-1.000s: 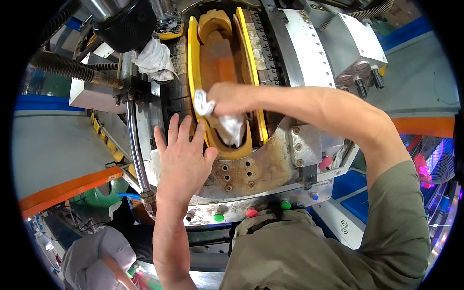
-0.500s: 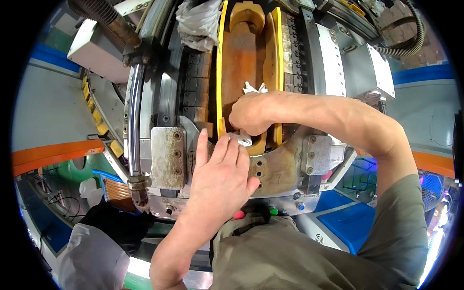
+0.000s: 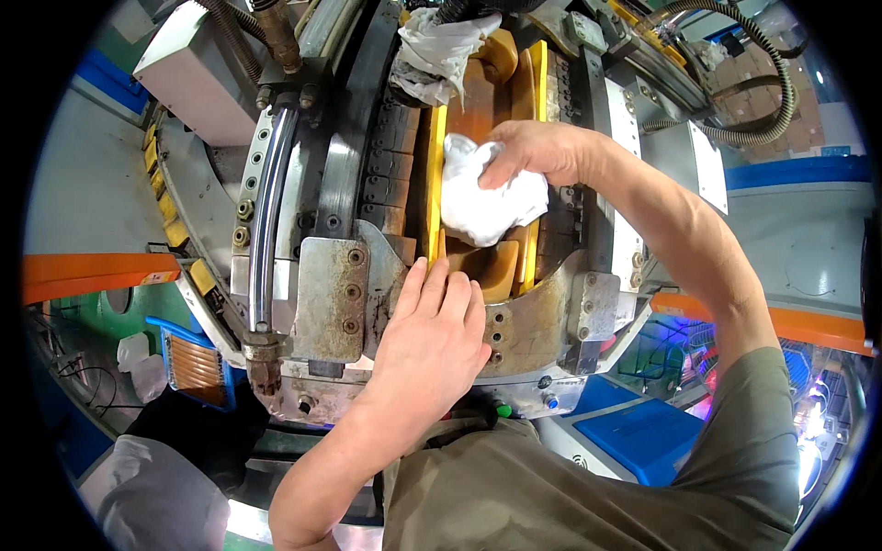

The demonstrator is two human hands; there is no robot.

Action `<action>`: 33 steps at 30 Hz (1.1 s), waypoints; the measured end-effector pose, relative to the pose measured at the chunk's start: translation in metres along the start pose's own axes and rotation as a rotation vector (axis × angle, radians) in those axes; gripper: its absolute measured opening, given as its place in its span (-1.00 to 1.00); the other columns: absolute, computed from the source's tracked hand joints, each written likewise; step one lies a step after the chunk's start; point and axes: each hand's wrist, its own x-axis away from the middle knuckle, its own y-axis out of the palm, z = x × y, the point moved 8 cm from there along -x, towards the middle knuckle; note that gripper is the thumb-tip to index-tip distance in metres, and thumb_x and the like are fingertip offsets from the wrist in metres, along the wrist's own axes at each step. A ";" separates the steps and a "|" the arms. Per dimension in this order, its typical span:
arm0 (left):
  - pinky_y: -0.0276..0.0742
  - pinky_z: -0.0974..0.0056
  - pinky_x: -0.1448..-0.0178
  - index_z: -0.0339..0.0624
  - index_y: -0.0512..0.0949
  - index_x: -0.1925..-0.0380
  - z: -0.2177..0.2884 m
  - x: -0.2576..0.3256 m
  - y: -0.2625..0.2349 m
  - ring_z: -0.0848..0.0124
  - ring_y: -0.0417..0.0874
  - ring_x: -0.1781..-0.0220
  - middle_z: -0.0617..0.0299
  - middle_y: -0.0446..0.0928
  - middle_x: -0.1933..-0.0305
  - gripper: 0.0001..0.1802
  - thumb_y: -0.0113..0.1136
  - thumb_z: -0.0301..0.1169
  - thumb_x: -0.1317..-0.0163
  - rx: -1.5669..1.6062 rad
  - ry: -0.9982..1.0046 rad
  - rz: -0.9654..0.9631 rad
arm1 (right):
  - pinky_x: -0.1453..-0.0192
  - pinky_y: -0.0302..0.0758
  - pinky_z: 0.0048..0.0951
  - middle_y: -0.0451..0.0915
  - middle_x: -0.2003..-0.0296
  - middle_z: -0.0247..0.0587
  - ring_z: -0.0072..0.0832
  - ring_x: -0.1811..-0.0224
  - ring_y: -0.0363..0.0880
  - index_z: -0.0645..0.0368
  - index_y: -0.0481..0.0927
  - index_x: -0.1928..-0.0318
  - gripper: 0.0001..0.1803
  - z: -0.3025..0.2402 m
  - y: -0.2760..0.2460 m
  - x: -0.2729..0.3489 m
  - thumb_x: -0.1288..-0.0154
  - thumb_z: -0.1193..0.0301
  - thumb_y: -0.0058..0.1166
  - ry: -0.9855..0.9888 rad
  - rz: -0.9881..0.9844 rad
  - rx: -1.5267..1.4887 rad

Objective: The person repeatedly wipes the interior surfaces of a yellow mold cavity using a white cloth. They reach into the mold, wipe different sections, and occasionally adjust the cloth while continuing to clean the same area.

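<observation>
My right hand grips a bunched white cloth above the orange-brown trough in the machine. Yellow strips run along both sides of that trough, and the cloth covers its middle. My left hand lies flat with fingers stretched out at the trough's near end, holding nothing. Its fingertips touch the near end of the left yellow strip or rest just beside it; I cannot tell which.
A whitish wrapped bundle sits at the far left of the trough. A chrome rod and a bolted metal plate stand to the left. Coloured buttons line the front panel. A blue-lidded box is at the lower right.
My right hand has risen out of the trough with the cloth, which now shows in full. My left hand stays near the front edge. The whole view has shifted and turned slightly.
</observation>
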 end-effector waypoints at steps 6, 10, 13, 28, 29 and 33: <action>0.03 -0.06 -0.46 -0.35 0.49 -0.03 0.003 0.006 -0.002 0.15 0.37 -0.26 0.00 0.45 -0.08 -0.35 0.32 -0.18 0.04 0.000 -0.023 0.056 | 0.05 0.48 -0.58 0.66 0.24 -0.21 -0.58 0.21 0.60 0.38 0.55 0.01 -0.59 -0.014 -0.020 -0.007 -0.10 0.48 0.21 -0.041 -0.104 0.058; 0.00 -0.06 -0.47 -0.36 0.48 -0.04 -0.001 0.008 0.000 0.16 0.37 -0.26 0.00 0.46 -0.09 -0.34 0.32 -0.16 0.04 0.003 -0.057 0.055 | 0.02 0.45 -0.58 0.64 0.19 -0.21 -0.56 0.16 0.57 0.35 0.56 -0.01 -0.57 -0.026 -0.007 -0.009 -0.10 0.47 0.23 -0.045 -0.050 0.253; -0.02 -0.06 -0.48 -0.38 0.47 -0.04 -0.001 0.009 0.000 0.16 0.37 -0.27 0.00 0.45 -0.12 -0.33 0.31 -0.14 0.02 0.003 -0.066 0.049 | 0.04 0.48 -0.56 0.64 0.17 -0.17 -0.54 0.14 0.58 0.37 0.55 -0.01 -0.59 -0.025 -0.009 -0.010 -0.12 0.49 0.22 -0.008 -0.009 0.279; -0.03 -0.10 -0.47 -0.38 0.46 -0.06 -0.001 0.013 -0.003 0.13 0.34 -0.30 -0.02 0.44 -0.15 -0.34 0.30 -0.16 0.00 0.020 -0.075 0.063 | 0.03 0.62 -0.38 0.65 0.16 -0.08 -0.37 0.20 0.67 0.41 0.52 0.03 -0.62 -0.009 -0.055 0.014 -0.15 0.46 0.20 0.031 0.022 -0.206; -0.02 -0.10 -0.47 -0.38 0.46 -0.05 -0.001 0.013 -0.004 0.14 0.35 -0.29 -0.02 0.44 -0.15 -0.34 0.30 -0.17 0.01 0.017 -0.076 0.063 | 0.03 0.62 -0.38 0.65 0.16 -0.08 -0.37 0.20 0.67 0.41 0.52 0.03 -0.62 -0.013 -0.052 0.016 -0.15 0.46 0.20 0.032 0.019 -0.202; -0.01 -0.10 -0.47 -0.37 0.47 -0.04 -0.001 0.012 -0.004 0.14 0.35 -0.28 -0.01 0.45 -0.14 -0.34 0.30 -0.17 0.03 0.016 -0.077 0.069 | -0.01 0.58 -0.43 0.65 0.18 -0.12 -0.39 0.17 0.66 0.34 0.56 0.05 -0.67 -0.033 -0.049 0.025 -0.16 0.47 0.15 -0.029 0.148 0.015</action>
